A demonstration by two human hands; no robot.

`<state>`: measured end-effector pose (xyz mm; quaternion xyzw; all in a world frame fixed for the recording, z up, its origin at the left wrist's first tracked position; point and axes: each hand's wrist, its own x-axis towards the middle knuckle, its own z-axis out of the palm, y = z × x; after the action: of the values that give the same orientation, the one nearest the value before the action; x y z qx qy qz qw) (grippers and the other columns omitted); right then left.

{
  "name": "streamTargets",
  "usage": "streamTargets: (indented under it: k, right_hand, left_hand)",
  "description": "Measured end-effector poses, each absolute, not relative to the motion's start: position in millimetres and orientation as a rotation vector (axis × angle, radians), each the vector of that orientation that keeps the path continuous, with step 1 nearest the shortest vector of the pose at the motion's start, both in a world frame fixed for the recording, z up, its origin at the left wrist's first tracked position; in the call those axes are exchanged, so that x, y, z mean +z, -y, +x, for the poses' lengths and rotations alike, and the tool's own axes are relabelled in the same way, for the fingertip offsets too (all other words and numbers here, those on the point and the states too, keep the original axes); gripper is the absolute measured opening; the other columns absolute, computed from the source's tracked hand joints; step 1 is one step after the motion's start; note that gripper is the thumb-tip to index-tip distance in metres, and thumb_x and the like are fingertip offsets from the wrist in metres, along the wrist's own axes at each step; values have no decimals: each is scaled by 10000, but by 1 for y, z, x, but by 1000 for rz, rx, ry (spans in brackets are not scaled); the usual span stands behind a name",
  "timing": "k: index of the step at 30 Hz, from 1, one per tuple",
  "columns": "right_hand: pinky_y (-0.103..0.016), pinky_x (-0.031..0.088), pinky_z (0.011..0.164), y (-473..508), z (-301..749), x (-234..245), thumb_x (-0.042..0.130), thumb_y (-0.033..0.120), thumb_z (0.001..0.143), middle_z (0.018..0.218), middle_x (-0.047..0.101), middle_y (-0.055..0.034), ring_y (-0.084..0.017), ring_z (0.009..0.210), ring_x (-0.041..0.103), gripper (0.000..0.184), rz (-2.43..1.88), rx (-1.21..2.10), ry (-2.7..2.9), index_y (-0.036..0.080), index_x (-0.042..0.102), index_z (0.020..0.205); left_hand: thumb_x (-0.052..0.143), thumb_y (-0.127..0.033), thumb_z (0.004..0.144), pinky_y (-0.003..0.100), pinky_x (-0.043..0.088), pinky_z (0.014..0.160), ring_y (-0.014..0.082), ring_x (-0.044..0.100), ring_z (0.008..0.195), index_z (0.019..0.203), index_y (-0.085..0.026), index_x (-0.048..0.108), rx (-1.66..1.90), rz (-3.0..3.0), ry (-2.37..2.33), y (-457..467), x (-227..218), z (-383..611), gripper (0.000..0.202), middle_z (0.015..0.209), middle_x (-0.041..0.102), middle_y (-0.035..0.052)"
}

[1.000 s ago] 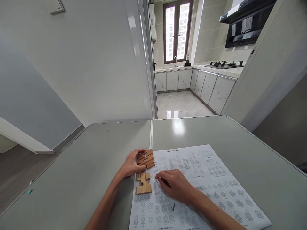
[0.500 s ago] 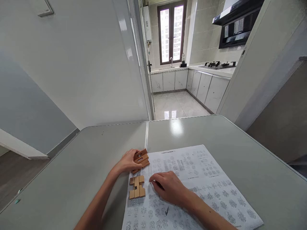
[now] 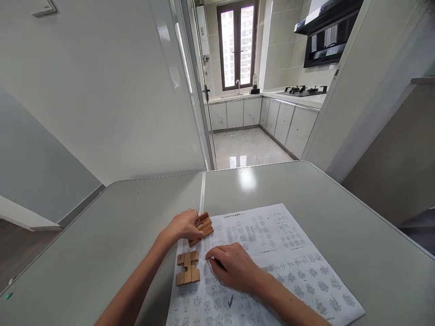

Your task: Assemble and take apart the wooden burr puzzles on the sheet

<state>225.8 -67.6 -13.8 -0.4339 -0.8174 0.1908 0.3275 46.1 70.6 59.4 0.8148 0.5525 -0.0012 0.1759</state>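
1. Filling the lower view, a grey table (image 3: 278,185) carries everything handled.
2. Printed sheet (image 3: 272,251), lying flat on it.
3. Right hand (image 3: 233,267), resting on the sheet, fingers loosely curled, thumb a little apart from the index finger.
4. Left hand (image 3: 185,226), thumb and fingers pinching brown wooden pieces (image 3: 205,224) at the sheet's upper-left corner.
5. Tan wooden pieces (image 3: 188,268), grouped on the sheet's left edge, between both forearms.

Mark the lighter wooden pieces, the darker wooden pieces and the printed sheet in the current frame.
Lighter wooden pieces (image 3: 188,262): head view, on the central piece.
Darker wooden pieces (image 3: 206,226): head view, on the uncovered right part.
Printed sheet (image 3: 263,255): head view, near its middle.
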Motion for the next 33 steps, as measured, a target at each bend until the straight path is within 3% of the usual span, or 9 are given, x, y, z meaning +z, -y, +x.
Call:
streamTargets:
  k: [8, 16, 27, 33]
  right_hand:
    - [-244, 454, 671, 67, 226, -10, 545, 146, 983, 945, 829, -7, -187, 805, 778, 215, -1164, 509, 2160, 232, 738, 1022]
    - [-254, 422, 648, 67, 227, -10, 531, 138, 989, 918, 820, 16, -182, 790, 768, 212, -1133, 490, 2154, 239, 718, 987]
    - [-274, 406, 627, 65, 226, -12, 548, 139, 980, 863, 819, 4, -192, 757, 773, 208, -1147, 437, 2148, 221, 736, 949]
    - [-279, 346, 572, 65, 224, -16, 569, 124, 942, 780, 801, -10, -178, 656, 725, 205, -1128, 399, 2116, 215, 738, 871]
  left_hand:
    - [799, -376, 537, 291, 368, 512, 229, 610, 606, 652, -256, 498, -131, 2293, -1565, -62, 70, 73, 344, 616, 588, -20]
    - [700, -455, 696, 309, 384, 590, 270, 653, 799, 918, -240, 507, -303, 2314, -1535, -47, 83, 93, 365, 884, 686, 33]
    - [648, -490, 808, 299, 366, 570, 265, 677, 776, 1055, -214, 547, -266, 2307, -1479, -35, 72, 102, 384, 953, 724, 70]
    - [623, -423, 827, 293, 330, 562, 235, 629, 724, 938, -232, 554, -214, 2336, -1371, -29, 69, 104, 232, 882, 703, 41]
